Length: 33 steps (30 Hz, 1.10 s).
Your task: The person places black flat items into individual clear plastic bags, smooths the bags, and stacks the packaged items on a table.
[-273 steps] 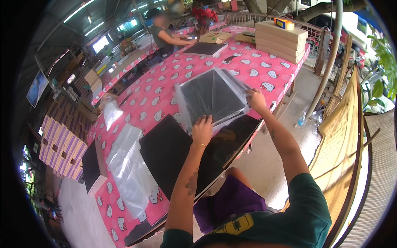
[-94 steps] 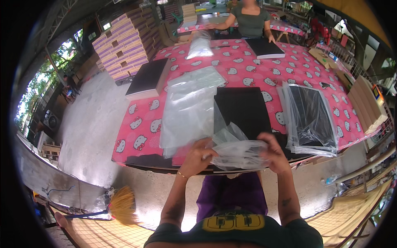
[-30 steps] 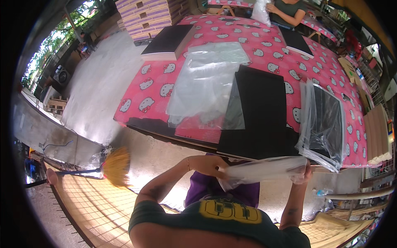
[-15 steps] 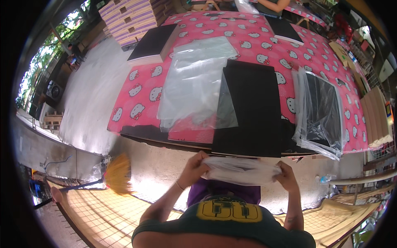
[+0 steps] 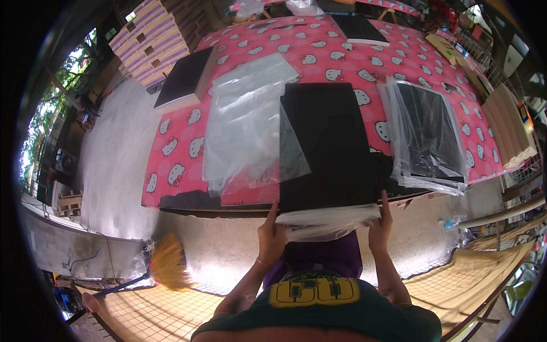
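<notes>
A clear plastic bag [image 5: 327, 221] is stretched and bunched between my two hands at the table's near edge. My left hand [image 5: 271, 236] grips its left side, and my right hand [image 5: 380, 225] grips its right side, index finger pointing forward. The bag's far edge meets the near end of a black rectangular board [image 5: 325, 148]; whether the board is inside its mouth I cannot tell. Left of the board lie flat clear plastic bags [image 5: 245, 125], one corner reaching its side. To the right rests a pile of black boards in clear plastic [image 5: 427, 134].
The table [image 5: 336, 74] has a pink cartoon-patterned cover. Thick black-topped stacks stand at its far left [image 5: 185, 80] and far end [image 5: 360, 29]. Brown cardboard pieces [image 5: 509, 128] line the right edge. A tall pile of cartons [image 5: 151, 45] stands beyond; a broom [image 5: 168, 265] lies lower left.
Both hands have moved forward with the plastic bag, up to the black board's near end. My index fingers now extend along its sides. The whole view has shifted slightly.
</notes>
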Available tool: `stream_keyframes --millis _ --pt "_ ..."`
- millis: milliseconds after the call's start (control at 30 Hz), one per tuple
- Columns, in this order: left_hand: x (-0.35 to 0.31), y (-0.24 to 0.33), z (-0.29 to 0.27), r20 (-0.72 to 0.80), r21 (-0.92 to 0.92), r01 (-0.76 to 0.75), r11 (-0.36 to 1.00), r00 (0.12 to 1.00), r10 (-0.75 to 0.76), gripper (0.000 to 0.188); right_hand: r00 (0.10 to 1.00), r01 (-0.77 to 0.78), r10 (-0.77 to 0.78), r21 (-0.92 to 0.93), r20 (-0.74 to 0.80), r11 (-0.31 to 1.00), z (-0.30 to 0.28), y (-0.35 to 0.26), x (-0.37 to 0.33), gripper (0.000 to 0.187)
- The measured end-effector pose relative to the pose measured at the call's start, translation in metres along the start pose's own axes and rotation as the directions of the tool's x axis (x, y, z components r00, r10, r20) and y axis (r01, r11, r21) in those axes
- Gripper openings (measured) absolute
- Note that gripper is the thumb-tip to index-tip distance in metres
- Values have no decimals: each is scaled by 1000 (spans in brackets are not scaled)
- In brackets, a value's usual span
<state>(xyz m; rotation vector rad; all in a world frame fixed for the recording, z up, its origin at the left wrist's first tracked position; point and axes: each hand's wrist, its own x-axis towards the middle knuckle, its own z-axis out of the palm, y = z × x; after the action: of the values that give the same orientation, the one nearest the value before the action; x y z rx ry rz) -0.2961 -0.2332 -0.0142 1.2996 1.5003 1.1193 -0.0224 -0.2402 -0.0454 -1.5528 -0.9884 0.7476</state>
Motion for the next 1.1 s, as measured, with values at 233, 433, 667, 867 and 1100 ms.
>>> stream_keyframes --millis 233,433,667,867,1100 --pt "-7 7 -5 -50 -101 -83 991 996 78 45 979 187 -181 60 -89 981 -12 -15 2 32" --pt "9 19 -44 178 -643 120 756 984 -6 13 914 -154 -31 417 405 896 -57 -60 20 21" --pt "50 143 -82 194 -979 117 165 774 603 58 742 485 -622 441 248 755 -79 -146 47 58" --pt "143 193 -52 87 -983 10 181 903 422 40 877 -87 -411 924 248 372 -9 -224 119 32" --pt "203 99 -37 254 -964 266 13 901 351 30 895 -347 -210 909 394 230 27 -149 159 24"
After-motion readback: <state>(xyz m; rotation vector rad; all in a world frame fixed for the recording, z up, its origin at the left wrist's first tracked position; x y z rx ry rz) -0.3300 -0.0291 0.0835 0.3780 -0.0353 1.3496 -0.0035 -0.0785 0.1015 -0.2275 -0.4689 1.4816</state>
